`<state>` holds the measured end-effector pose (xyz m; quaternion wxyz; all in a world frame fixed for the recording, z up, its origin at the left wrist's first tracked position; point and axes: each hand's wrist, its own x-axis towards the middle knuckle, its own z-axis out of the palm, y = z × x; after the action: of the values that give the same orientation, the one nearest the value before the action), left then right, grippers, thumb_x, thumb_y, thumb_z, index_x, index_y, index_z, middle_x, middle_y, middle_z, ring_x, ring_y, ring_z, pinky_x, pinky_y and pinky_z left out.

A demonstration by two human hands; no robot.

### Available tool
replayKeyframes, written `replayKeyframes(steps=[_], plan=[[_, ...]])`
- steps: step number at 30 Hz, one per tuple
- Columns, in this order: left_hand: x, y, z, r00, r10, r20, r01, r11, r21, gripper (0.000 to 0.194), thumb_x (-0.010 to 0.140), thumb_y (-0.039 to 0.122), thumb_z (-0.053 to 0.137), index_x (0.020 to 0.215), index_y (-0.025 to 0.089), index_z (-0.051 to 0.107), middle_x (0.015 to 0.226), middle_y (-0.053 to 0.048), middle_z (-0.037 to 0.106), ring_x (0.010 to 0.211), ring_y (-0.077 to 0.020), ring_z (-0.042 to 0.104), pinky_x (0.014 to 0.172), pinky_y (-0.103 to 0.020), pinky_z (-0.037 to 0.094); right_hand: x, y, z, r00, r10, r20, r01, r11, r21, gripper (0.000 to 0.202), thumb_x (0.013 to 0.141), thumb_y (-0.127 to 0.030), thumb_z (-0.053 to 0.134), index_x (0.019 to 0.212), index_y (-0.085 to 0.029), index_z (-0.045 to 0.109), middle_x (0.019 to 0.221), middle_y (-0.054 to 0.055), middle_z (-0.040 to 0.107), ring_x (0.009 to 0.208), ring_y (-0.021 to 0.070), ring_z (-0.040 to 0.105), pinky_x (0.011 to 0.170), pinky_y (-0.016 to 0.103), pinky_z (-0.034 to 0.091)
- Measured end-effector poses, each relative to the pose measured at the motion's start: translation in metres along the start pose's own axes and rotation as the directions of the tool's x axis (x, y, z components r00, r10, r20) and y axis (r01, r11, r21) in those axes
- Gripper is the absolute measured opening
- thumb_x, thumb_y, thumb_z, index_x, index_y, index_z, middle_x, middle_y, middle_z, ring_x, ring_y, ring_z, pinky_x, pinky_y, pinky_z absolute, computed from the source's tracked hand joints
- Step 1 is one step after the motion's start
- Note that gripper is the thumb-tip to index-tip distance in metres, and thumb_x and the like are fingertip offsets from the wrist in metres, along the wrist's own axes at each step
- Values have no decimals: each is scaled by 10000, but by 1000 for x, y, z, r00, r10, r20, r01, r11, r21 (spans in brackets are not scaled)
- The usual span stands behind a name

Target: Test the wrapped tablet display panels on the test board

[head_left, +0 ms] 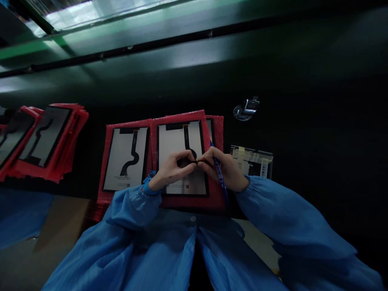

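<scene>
Over a grey-backed display panel (169,141), my two hands meet at the loose end of its black flex cable (186,136). My left hand (173,166), a blue band at its wrist, pinches this cable end between thumb and forefinger. Closed too, my right hand (227,167) has its fingertips at the same spot and a blue pen (218,171) tucked in its grip. What exactly lies between the fingertips is too small to make out. The panel rests on a red bubble-wrap pouch (178,119). Left of it, a second panel (121,151) with a curved cable lies on another pouch.
Several panels on red pouches (68,149) are stacked at the left. A clear-and-black part with yellow tape (256,161) lies beyond my right hand. A shiny metal tally counter (247,109) is farther back. A dark pipe (169,41) crosses the green structure behind.
</scene>
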<state>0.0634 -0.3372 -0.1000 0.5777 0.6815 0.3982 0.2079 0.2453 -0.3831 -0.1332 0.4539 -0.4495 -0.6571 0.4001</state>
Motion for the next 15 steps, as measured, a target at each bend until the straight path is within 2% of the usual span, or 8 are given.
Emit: replayKeyframes(steps=[3, 5, 7, 9, 10, 12, 15], plan=[[-8, -1, -7, 997, -7, -81, 7, 1000, 1, 215, 857, 370, 641, 826, 157, 642, 731, -23, 597, 618, -119, 503, 561, -246, 376, -1, 2, -4, 995, -23, -102, 24, 1000, 2, 350, 928, -332, 640, 733, -241, 364, 751, -11, 675, 651, 129, 660, 583, 230, 510], [-20, -4, -20, 966, 5, -260, 25, 994, 110, 299, 908, 447, 594, 928, 162, 683, 698, -13, 606, 558, -113, 485, 531, -247, 355, -1, 3, -9, 973, -28, -227, 28, 1000, -6, 344, 907, -300, 673, 732, -242, 382, 769, -4, 688, 677, 145, 691, 584, 242, 521], [-35, -11, -37, 875, 43, -483, 133, 937, 324, 324, 925, 476, 561, 938, 178, 689, 676, 2, 602, 527, -114, 462, 540, -257, 345, -1, 3, -14, 949, -21, -315, 24, 1000, 6, 329, 893, -266, 690, 739, -244, 400, 777, 2, 699, 684, 152, 705, 578, 247, 526], [-50, -19, -54, 794, 43, -606, 324, 813, 483, 305, 922, 468, 558, 874, 189, 671, 693, 0, 623, 555, -133, 495, 587, -271, 359, 0, 2, -17, 943, -4, -334, 11, 1000, 20, 326, 888, -234, 692, 742, -242, 400, 769, 4, 709, 674, 152, 709, 574, 246, 528], [-55, -23, -59, 784, 5, -621, 409, 748, 522, 299, 919, 464, 557, 845, 193, 660, 703, -7, 637, 586, -150, 525, 612, -280, 366, 0, 1, -18, 945, 1, -326, 7, 1000, 24, 328, 885, -219, 692, 742, -239, 398, 758, 1, 711, 666, 150, 710, 572, 241, 526], [-60, -30, -65, 803, -115, -585, 499, 665, 555, 298, 914, 465, 555, 814, 200, 647, 695, -21, 648, 639, -186, 577, 638, -297, 372, 0, 1, -18, 951, -4, -308, 11, 1000, 21, 335, 876, -185, 695, 737, -234, 395, 744, -7, 709, 673, 144, 715, 565, 224, 519], [-58, -35, -63, 866, -213, -453, 463, 686, 561, 250, 918, 413, 529, 825, 211, 644, 772, -46, 698, 727, -215, 636, 673, -306, 395, 0, 1, -17, 956, -26, -294, 30, 1000, 10, 329, 867, -158, 696, 732, -228, 404, 743, -15, 705, 685, 139, 719, 562, 211, 512]])
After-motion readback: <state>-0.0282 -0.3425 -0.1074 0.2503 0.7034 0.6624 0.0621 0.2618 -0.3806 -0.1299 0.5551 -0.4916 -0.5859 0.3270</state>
